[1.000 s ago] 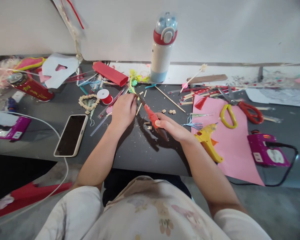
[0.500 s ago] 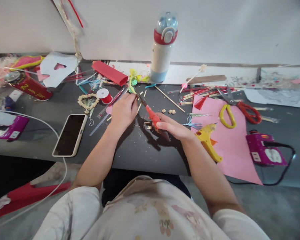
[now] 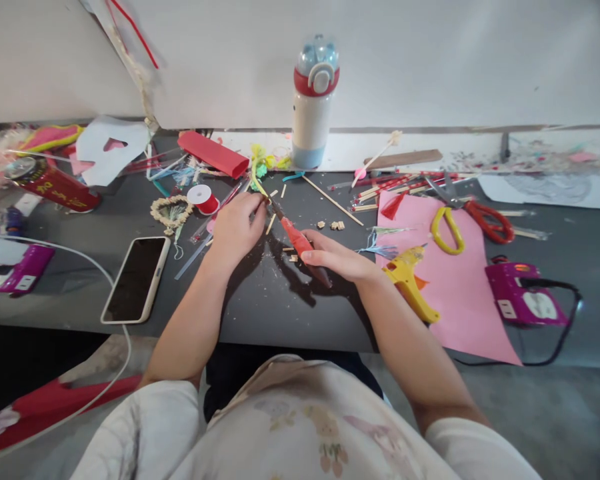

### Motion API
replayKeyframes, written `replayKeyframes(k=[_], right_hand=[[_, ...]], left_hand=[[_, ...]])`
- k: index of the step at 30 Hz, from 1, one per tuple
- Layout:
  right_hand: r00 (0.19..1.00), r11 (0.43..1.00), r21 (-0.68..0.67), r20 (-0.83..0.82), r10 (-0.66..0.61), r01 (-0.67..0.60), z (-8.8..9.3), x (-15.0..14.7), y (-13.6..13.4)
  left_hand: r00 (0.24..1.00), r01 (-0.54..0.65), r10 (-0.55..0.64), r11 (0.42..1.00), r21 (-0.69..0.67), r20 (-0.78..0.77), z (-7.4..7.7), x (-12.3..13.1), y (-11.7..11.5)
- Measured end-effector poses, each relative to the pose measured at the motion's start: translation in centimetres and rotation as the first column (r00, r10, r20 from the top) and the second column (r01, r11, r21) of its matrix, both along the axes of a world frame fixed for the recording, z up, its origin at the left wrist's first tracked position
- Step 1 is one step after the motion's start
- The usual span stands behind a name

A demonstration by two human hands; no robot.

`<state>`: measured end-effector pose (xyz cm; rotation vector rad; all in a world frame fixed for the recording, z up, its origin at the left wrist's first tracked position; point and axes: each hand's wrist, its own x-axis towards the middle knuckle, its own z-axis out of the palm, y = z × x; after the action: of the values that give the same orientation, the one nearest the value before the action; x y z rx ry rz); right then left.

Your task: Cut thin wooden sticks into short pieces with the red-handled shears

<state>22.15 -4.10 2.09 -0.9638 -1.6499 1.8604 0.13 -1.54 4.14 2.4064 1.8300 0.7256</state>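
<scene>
The right hand (image 3: 333, 257) is clasping a red-handled, dark-tipped hand tool (image 3: 293, 233) above the dark-grey table (image 3: 290, 327), long axis pointing forward-left; the left hand (image 3: 237, 223) is curling its fingers beside the tip, contents hidden.

The grip of the hand tool (image 3: 295, 236) is finished in smooth, red, plastic-looking material, while dark metal is seen towards its tip. The tabletop (image 3: 295, 327) is surfaced in matt grey. Glossy metal is shown by the drinks can (image 3: 66, 190), and a shiny, glass-like face by the phone (image 3: 136, 280). The bottle (image 3: 311, 127) is coated smooth and topped with clear plastic. The glue gun (image 3: 409, 285) is moulded in yellow plastic, the scissors (image 3: 454, 202) are bladed in metal, matt paper is presented by the pink sheet (image 3: 463, 287), and bare wood by the thin stick (image 3: 333, 200).
</scene>
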Motion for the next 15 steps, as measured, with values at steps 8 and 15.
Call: replayKeyframes(k=[8, 15], right_hand=[[0.998, 0.997, 0.028, -0.005, -0.069, 0.069, -0.1, -0.6, -0.1], [0.977, 0.984, -0.064, -0.128, -0.171, 0.164, -1.2, -1.3, 0.0]], left_hand=[[0.996, -0.081, 0.085, 0.991, 0.102, -0.032, -0.3, 0.3, -0.3], [0.978, -0.175, 0.157, 0.976, 0.130, 0.137, 0.1, 1.9, -1.8]])
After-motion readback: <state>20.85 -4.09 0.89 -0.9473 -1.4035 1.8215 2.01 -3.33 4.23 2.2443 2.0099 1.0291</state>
